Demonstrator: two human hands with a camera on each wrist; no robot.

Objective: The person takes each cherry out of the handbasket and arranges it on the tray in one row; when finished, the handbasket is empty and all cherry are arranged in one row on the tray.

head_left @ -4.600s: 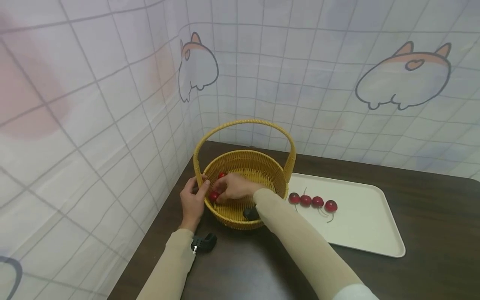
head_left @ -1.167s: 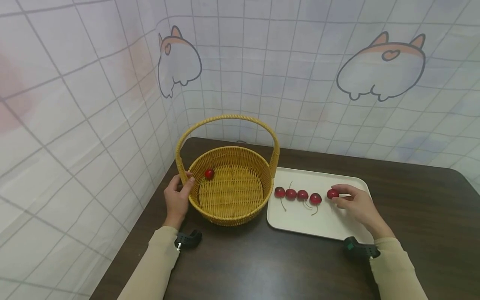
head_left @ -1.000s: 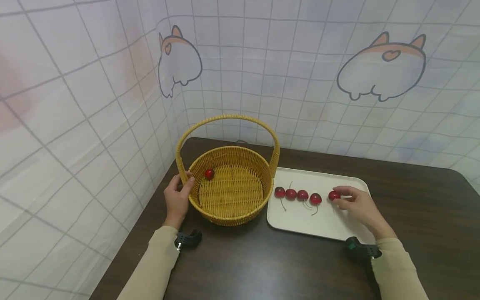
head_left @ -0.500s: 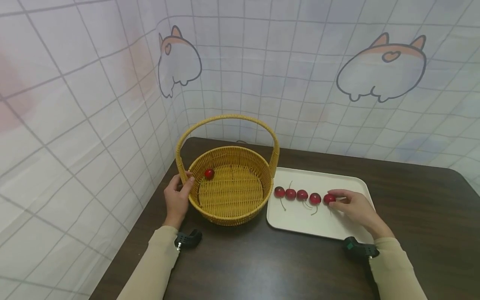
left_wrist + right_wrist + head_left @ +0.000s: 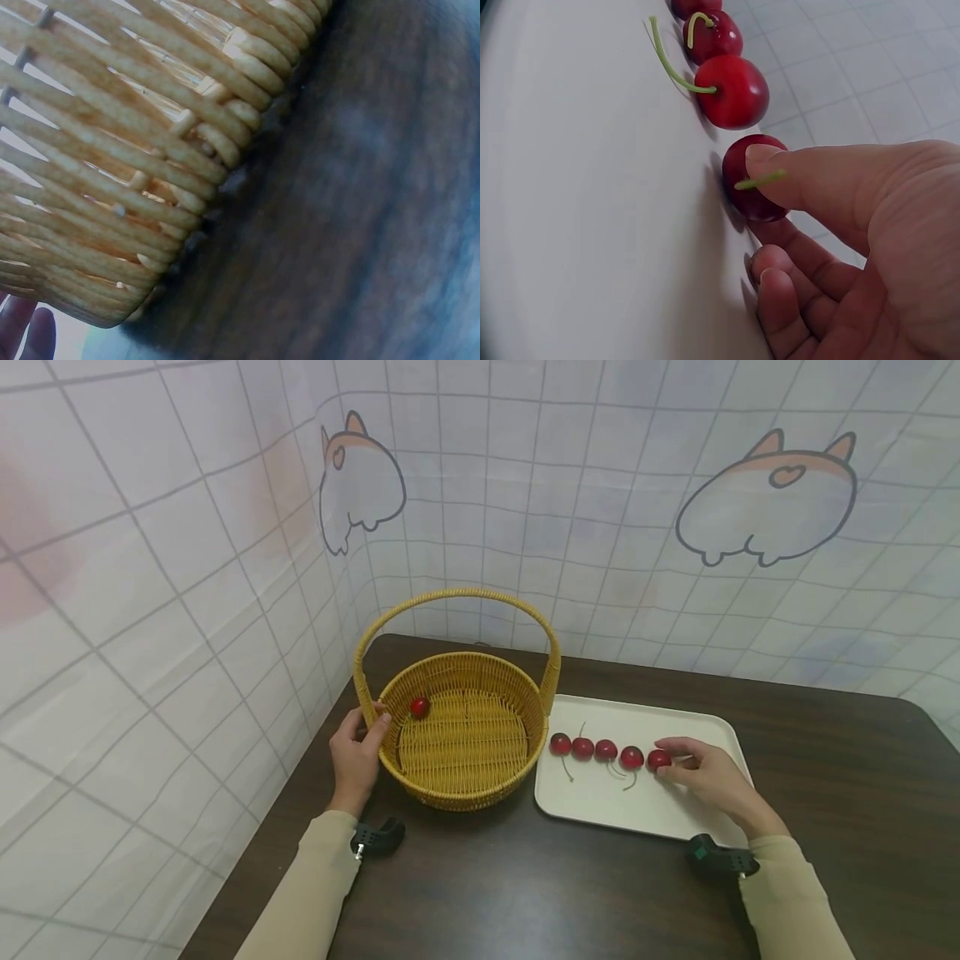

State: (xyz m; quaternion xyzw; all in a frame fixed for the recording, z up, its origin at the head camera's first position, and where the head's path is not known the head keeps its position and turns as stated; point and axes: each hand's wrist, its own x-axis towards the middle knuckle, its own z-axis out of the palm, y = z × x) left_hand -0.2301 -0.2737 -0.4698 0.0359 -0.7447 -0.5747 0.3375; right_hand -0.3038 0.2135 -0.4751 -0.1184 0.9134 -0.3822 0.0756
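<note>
In the head view, my right hand (image 5: 712, 777) pinches a dark red cherry (image 5: 658, 761) between thumb and fingers at the right end of a row on the white tray (image 5: 600, 806). The right wrist view shows the thumb pressed on this cherry (image 5: 739, 169), its green stem by the thumb; other fingers curl below. My left hand (image 5: 355, 760) grips the yellow wicker basket (image 5: 465, 800) at its left rim, by the foot of the handle. Inside the basket, near its left wall, lies one red cherry (image 5: 420, 707). The left wrist view shows mostly basket weave (image 5: 135, 150) and fingertips (image 5: 39, 334).
Several other cherries (image 5: 582, 748) with stems line up to the left of the pinched one. The tray stands right of the basket on a dark wooden table (image 5: 480, 893). A patterned white cloth (image 5: 570, 527) hangs behind and to the left.
My right hand has gone from inside the basket to the tray with a cherry, then moved it slightly left to the row's end. My left hand has stayed on the basket.
</note>
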